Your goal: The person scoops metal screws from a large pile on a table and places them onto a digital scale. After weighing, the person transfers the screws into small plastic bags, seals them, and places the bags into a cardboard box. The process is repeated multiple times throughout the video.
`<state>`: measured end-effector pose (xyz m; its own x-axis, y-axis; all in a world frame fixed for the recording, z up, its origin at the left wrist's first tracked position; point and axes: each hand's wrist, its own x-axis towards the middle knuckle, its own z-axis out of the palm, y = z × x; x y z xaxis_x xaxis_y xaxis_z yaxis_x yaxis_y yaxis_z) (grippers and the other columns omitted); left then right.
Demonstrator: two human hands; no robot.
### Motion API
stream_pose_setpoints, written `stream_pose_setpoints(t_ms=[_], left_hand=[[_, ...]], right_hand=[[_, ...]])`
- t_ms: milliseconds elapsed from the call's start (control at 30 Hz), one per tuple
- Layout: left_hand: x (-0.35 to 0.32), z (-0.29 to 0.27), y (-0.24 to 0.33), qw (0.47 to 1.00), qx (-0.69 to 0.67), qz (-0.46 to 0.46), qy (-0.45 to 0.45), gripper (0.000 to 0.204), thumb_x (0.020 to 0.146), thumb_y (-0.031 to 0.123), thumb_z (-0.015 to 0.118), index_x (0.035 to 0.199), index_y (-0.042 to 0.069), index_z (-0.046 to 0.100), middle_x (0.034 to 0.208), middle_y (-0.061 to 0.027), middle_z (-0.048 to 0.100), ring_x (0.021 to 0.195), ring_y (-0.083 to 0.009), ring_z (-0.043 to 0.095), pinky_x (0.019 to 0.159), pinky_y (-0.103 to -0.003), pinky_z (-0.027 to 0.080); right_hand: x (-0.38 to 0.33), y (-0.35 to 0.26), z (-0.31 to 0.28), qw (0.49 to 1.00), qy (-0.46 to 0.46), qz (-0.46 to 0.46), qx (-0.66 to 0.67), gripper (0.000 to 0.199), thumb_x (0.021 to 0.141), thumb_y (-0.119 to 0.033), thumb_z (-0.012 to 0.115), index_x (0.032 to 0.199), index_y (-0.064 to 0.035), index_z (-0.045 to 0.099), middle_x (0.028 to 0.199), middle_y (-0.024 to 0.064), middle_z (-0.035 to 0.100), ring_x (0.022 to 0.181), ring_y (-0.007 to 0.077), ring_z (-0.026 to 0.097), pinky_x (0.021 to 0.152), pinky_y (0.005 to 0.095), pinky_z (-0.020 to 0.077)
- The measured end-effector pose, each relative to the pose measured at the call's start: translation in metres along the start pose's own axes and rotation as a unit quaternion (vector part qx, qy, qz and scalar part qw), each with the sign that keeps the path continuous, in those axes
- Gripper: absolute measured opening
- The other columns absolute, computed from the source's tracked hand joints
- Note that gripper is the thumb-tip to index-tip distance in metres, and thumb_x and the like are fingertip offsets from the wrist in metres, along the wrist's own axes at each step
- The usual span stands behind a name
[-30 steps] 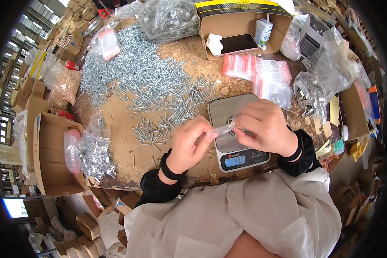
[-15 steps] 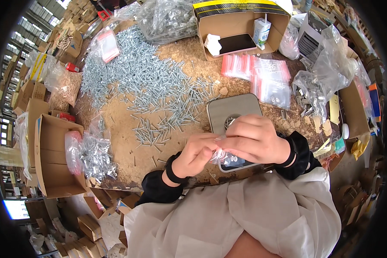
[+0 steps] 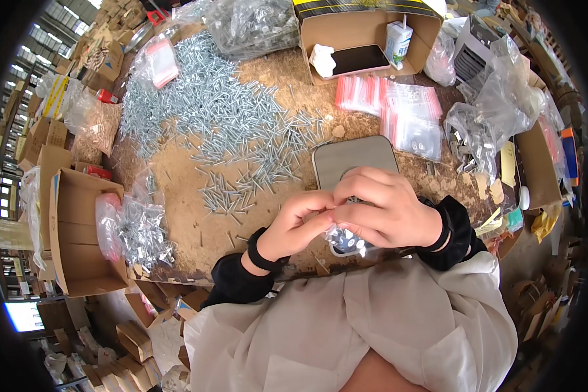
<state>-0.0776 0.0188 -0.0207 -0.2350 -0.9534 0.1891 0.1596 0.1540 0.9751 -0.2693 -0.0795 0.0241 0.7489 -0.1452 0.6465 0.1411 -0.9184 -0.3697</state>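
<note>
Both of my hands meet over a flat scale [image 3: 333, 155] with a grey metal top. Between my fingers is a small clear plastic bag [image 3: 346, 243], hanging below them with small pieces inside that I cannot make out clearly. My left hand [image 3: 300, 225] pinches the bag's upper part with thumb and fingertips. My right hand [image 3: 391, 212] closes on the same edge from the other side, its fingers curled. The lower part of the scale is partly hidden by my hands and the bag.
A large heap of silver screws [image 3: 202, 104] covers the table's left and middle. Flat red-edged zip bags [image 3: 411, 108] lie behind the scale. Filled bags [image 3: 144, 235] sit beside an open cardboard box [image 3: 78, 235]. Another box [image 3: 366, 39] at the back holds a phone and a drink carton.
My hands have drawn closer together along the bag's top edge, the left thumb now pressed toward the right fingers. The bag stays in both hands.
</note>
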Motion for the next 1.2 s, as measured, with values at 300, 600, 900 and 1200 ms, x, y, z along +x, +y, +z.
stream_pose_setpoints(t_ms=[300,600,900,1200], left_hand=[[0.006,-0.007,0.0,0.991,0.112,0.05,-0.048,0.007,0.089,0.003,0.062,0.093,-0.002,0.064,0.077,-0.0041,0.062,0.07,-0.0103,0.058,0.063,-0.027,0.047],[-0.002,-0.003,0.005,0.984,-0.173,-0.038,-0.01,0.064,0.084,0.027,0.076,0.135,0.001,0.047,0.118,-0.0068,0.058,0.112,-0.0165,0.057,0.096,-0.032,0.045],[0.001,-0.012,0.002,0.991,-0.119,0.038,-0.041,0.045,0.076,-0.001,0.08,0.113,0.004,0.055,0.11,-0.0055,0.058,0.109,-0.0168,0.057,0.098,-0.034,0.042],[0.014,0.0,-0.009,0.962,0.196,0.078,0.172,0.037,0.078,-0.01,0.071,0.105,0.005,0.051,0.096,-0.0053,0.059,0.092,-0.0144,0.059,0.09,-0.03,0.046]], right_hand=[[0.002,-0.001,-0.009,0.934,-0.123,-0.016,0.334,0.006,0.093,-0.006,0.06,0.089,-0.0077,0.057,0.096,0.0062,0.057,0.105,0.0313,0.055,0.109,0.0527,0.0317],[0.001,-0.005,-0.003,0.973,-0.089,0.022,0.21,0.013,0.097,-0.014,0.06,0.088,-0.0111,0.05,0.114,0.0062,0.064,0.135,0.033,0.047,0.118,0.0641,0.0144],[0.005,0.005,-0.024,0.993,-0.064,0.023,0.1,0.053,0.079,-0.013,0.074,0.129,-0.0106,0.056,0.136,0.0112,0.056,0.133,0.0332,0.05,0.118,0.0605,0.022],[-0.042,0.058,-0.011,0.965,-0.157,0.191,0.081,0.097,0.068,-0.014,0.083,0.153,-0.0119,0.036,0.137,0.0119,0.057,0.14,0.0353,0.041,0.12,0.0495,0.025]])
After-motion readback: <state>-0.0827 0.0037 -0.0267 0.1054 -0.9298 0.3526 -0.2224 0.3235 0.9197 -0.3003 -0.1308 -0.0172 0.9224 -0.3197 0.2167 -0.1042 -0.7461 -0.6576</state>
